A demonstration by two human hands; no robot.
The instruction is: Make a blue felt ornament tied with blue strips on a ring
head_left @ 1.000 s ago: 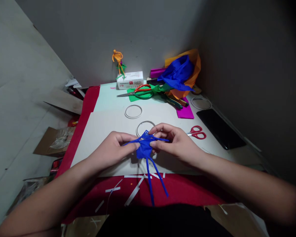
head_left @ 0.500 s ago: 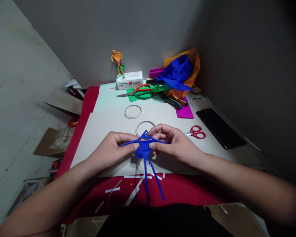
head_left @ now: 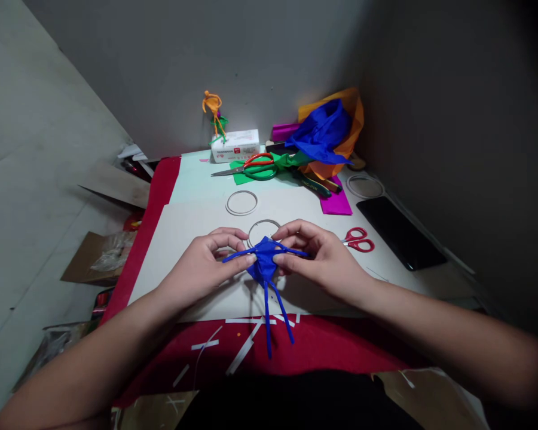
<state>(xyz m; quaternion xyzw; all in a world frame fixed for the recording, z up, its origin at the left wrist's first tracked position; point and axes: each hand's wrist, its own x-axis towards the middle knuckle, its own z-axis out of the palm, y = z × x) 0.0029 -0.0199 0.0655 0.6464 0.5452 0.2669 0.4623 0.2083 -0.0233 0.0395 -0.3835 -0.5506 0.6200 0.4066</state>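
Note:
A blue paper figure (head_left: 265, 263) with two thin arms and two dangling legs is held above the pale board (head_left: 183, 233). My left hand (head_left: 215, 257) pinches its left side with the thumb on the blue paper. On the other side, my right hand (head_left: 307, 251) grips the figure between thumb and fingers near its arm. A ring of tape (head_left: 264, 222) lies just behind the figure, partly hidden by it. Red-handled scissors (head_left: 359, 239) rest to the right of my right hand.
Larger scissors (head_left: 257, 166), a white box (head_left: 235, 146) with an orange figure (head_left: 213, 107) on it, and crumpled blue paper (head_left: 325, 134) stand at the back. A black phone (head_left: 399, 233) lies right. Paper strips (head_left: 242, 352) litter the red cloth (head_left: 341, 346).
The blue figure's body has been pressed and folded differently, covering the gap near its top. Its legs have risen slightly, and my left fingers have lifted and spread a little.

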